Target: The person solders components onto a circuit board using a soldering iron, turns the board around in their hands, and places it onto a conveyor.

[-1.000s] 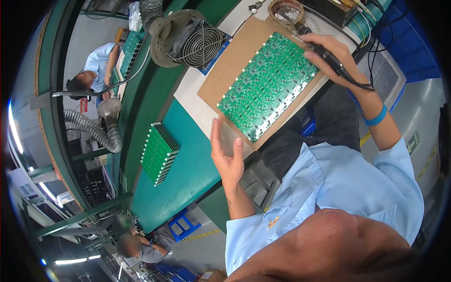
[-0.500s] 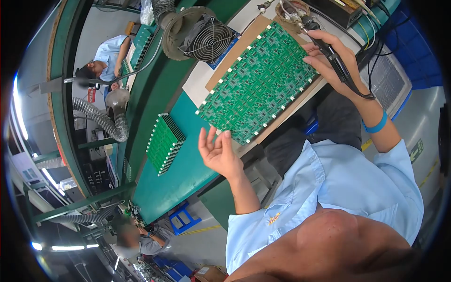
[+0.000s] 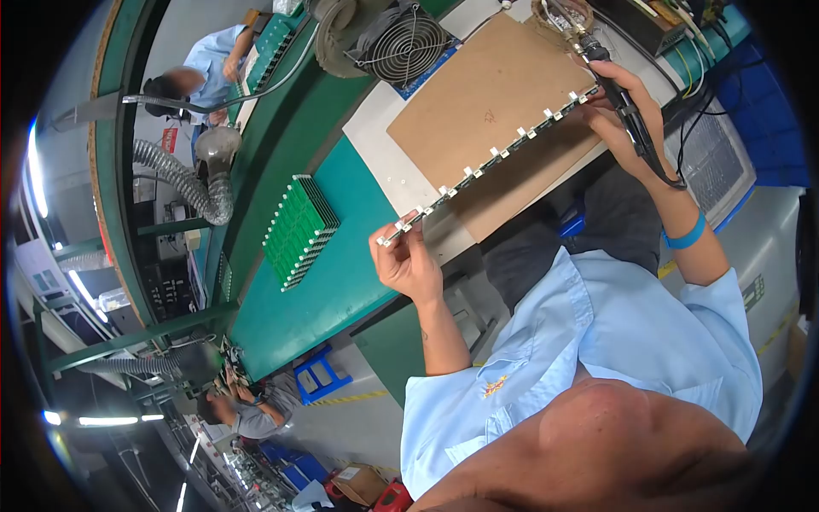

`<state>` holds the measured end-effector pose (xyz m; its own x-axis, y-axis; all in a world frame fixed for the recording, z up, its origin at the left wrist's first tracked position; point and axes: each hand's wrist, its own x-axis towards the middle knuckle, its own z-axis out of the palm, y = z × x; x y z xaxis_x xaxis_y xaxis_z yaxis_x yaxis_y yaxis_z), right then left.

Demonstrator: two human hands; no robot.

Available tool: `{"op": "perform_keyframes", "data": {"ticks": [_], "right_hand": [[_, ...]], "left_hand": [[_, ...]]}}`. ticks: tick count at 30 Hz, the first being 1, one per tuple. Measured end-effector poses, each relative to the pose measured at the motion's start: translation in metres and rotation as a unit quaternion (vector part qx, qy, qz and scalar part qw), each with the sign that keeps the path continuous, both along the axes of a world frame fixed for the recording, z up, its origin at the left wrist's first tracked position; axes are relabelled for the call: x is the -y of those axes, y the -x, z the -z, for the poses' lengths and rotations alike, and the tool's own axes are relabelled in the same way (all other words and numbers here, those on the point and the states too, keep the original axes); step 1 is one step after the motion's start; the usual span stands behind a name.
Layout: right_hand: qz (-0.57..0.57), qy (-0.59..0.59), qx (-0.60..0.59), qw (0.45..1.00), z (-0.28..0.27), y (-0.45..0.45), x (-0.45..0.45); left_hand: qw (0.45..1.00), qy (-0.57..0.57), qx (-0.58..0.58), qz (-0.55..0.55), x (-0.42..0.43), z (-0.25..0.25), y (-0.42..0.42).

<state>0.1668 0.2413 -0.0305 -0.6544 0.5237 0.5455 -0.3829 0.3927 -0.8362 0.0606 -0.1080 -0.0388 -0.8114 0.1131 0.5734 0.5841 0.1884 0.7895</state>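
A green circuit board panel point(image 3: 488, 164) is held almost edge-on, so I see its thin side and a row of white connectors along it. My left hand point(image 3: 411, 264) pinches its near-left end between thumb and fingers. At the opposite end, fingers of my right hand point(image 3: 627, 128) grip the board. That same hand also carries a black soldering iron point(image 3: 621, 107), its metal tip pointing up and away from me. Below the board lies a brown cardboard sheet point(image 3: 478, 94). The board's faces are mostly hidden from this angle.
A stack of green boards point(image 3: 299, 232) stands on the green bench mat point(image 3: 341, 290) at left. A caged fan point(image 3: 405, 49) and a round tip-cleaner holder point(image 3: 567, 15) sit at the back. Two other people work nearby, one across the bench point(image 3: 205, 64), one further left point(image 3: 256, 414).
Both hands have turned the board from face-up to nearly edge-on, exposing the cardboard beneath. The soldering iron stays in my right hand.
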Motion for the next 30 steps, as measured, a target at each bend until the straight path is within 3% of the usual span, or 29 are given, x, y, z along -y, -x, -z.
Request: {"op": "perform_keyframes", "data": {"ticks": [11, 21, 30], "right_hand": [[-0.007, -0.020, 0.002, 1.000, 0.007, -0.004, -0.002], [-0.044, -0.001, -0.017, 0.999, 0.017, -0.013, -0.003], [-0.042, 0.007, 0.001, 0.999, 0.023, -0.020, -0.004]], "left_hand": [[0.999, -0.033, 0.029, 0.021, -0.005, 0.000, -0.008], [0.997, 0.002, -0.034, 0.072, 0.004, 0.006, -0.011], [0.982, 0.136, -0.083, 0.103, 0.013, -0.004, -0.012]]}}
